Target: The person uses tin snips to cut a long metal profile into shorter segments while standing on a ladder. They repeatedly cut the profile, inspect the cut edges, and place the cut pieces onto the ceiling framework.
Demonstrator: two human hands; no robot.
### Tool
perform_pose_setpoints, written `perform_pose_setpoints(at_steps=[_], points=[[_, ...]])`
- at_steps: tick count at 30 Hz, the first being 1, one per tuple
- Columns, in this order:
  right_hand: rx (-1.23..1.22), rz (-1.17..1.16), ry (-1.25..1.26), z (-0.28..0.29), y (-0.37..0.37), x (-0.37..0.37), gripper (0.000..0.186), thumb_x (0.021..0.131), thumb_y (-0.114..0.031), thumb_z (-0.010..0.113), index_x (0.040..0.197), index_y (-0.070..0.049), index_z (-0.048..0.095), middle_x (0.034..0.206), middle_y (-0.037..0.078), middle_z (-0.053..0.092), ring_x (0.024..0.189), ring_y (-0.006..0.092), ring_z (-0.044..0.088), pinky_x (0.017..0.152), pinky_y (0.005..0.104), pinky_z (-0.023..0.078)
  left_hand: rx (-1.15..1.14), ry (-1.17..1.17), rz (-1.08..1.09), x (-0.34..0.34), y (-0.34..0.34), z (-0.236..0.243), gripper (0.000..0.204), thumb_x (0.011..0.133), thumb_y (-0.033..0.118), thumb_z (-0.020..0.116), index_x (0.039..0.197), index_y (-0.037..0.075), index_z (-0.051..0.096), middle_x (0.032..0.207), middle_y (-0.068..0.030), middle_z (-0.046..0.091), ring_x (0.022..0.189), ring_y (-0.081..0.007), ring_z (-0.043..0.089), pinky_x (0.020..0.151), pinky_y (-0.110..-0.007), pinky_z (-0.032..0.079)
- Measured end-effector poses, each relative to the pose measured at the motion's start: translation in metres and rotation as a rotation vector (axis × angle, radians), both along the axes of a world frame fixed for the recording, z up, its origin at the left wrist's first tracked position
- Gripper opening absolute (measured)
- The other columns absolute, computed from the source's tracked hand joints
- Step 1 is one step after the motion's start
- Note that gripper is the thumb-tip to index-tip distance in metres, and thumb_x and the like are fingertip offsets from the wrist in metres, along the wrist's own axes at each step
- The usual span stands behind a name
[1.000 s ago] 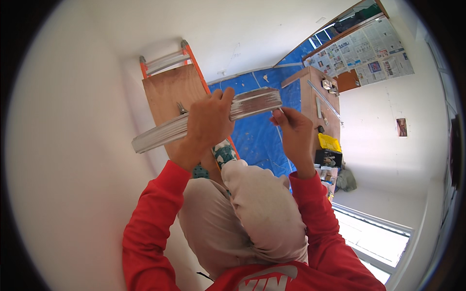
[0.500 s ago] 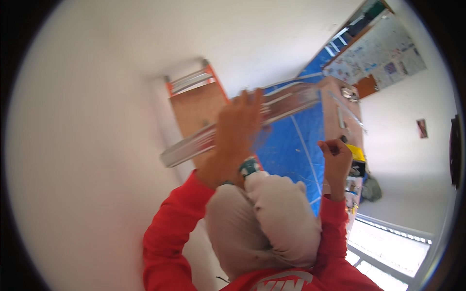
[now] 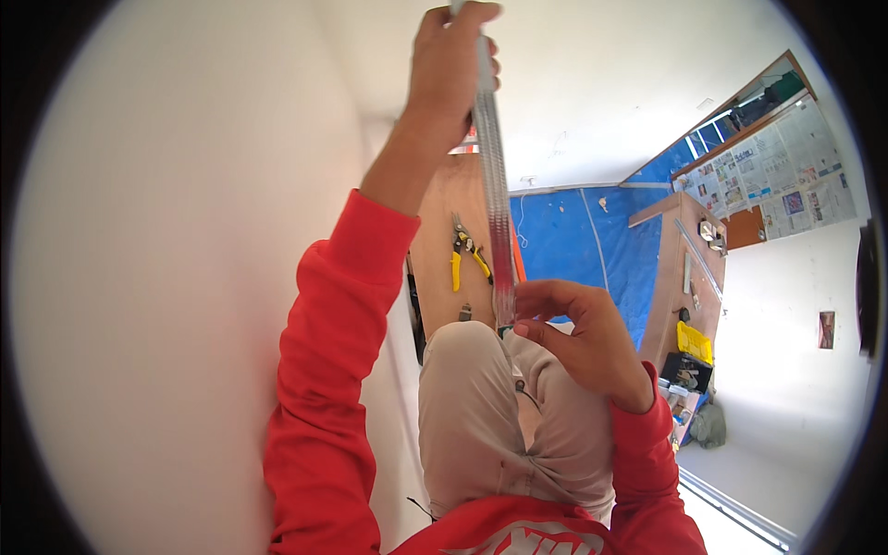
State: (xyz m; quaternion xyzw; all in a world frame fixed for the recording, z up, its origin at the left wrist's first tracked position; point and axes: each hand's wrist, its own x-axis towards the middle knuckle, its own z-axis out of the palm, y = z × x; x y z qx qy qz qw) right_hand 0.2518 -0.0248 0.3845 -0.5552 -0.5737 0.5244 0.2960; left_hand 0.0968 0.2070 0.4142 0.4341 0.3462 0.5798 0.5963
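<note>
A long, narrow bundle of silvery, perforated metal strips [image 3: 496,171] stands lengthwise up the view. My left hand [image 3: 446,74] is closed around its upper part, high in the picture. Lower down, my right hand [image 3: 578,333] holds the bottom end between thumb and curved fingers, just above my bent knees in light trousers [image 3: 467,388]. Left of the strips, snips with yellow handles [image 3: 457,270] lie on a plywood board [image 3: 437,192], with a small dark tool [image 3: 465,313] below them.
A blue sheet [image 3: 560,231] covers the surface beyond. At right stand a plywood bench [image 3: 666,287] with tools, a yellow-lidded black box [image 3: 692,344] and a grey bag [image 3: 708,427]. Newspaper [image 3: 768,166] covers a surface at upper right. A pale wall [image 3: 166,277] runs along the left.
The strips have swung from nearly crosswise to lengthwise. My left hand has moved up with them; my right hand has come onto the lower end. The snips now show fully.
</note>
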Motion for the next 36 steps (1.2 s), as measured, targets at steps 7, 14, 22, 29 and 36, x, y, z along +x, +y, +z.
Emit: perform_pose_setpoints(at_steps=[7, 14, 22, 29, 36], points=[[0.105, 0.019, 0.065, -0.018, -0.008, 0.007, 0.028, 0.094, 0.000, 0.077, 0.121, 0.001, 0.076, 0.105, 0.008, 0.079, 0.096, 0.0129, 0.072, 0.090, 0.0295, 0.057, 0.003, -0.451, -0.286, -0.002, 0.014, -0.046, 0.066, 0.098, 0.041, 0.061, 0.145, -0.003, 0.045, 0.087, -0.0103, 0.058, 0.068, -0.0168, 0.061, 0.060, -0.031, 0.057], [0.010, -0.281, 0.297, -0.023, 0.006, 0.024, 0.041, 0.107, -0.023, 0.067, 0.140, 0.001, 0.065, 0.107, 0.007, 0.076, 0.095, 0.0101, 0.068, 0.083, 0.0264, 0.053, -0.010, -0.479, -0.408, -0.008, 0.016, -0.045, 0.079, 0.098, 0.045, 0.052, 0.154, -0.010, 0.041, 0.100, -0.0168, 0.061, 0.092, -0.0224, 0.061, 0.083, -0.034, 0.057], [0.251, 0.047, 0.110, 0.012, -0.010, 0.007, 0.083, 0.094, -0.046, 0.082, 0.152, 0.005, 0.052, 0.105, 0.005, 0.073, 0.093, 0.0133, 0.065, 0.086, 0.0310, 0.053, -0.030, -0.252, -0.240, -0.007, -0.028, 0.004, 0.063, 0.105, 0.048, 0.045, 0.146, 0.001, 0.050, 0.083, -0.0131, 0.066, 0.074, -0.0235, 0.067, 0.073, -0.037, 0.057], [0.106, 0.119, 0.471, 0.049, -0.009, -0.036, 0.071, 0.102, -0.025, 0.075, 0.156, 0.006, 0.040, 0.123, 0.014, 0.069, 0.110, 0.0174, 0.065, 0.096, 0.0346, 0.054, 0.121, -0.257, -0.469, -0.033, -0.052, 0.078, 0.075, 0.111, 0.060, 0.036, 0.161, 0.004, 0.036, 0.102, -0.0173, 0.069, 0.071, -0.0254, 0.071, 0.066, -0.039, 0.061], [0.064, 0.250, 0.653, 0.072, -0.015, -0.032, 0.054, 0.112, -0.012, 0.057, 0.158, 0.005, 0.034, 0.125, 0.016, 0.072, 0.111, 0.0169, 0.067, 0.093, 0.0320, 0.055, 0.183, -0.629, -0.698, -0.040, -0.054, 0.089, 0.085, 0.110, 0.070, 0.018, 0.161, 0.005, 0.041, 0.108, -0.0156, 0.072, 0.079, -0.0272, 0.076, 0.069, -0.035, 0.063]])
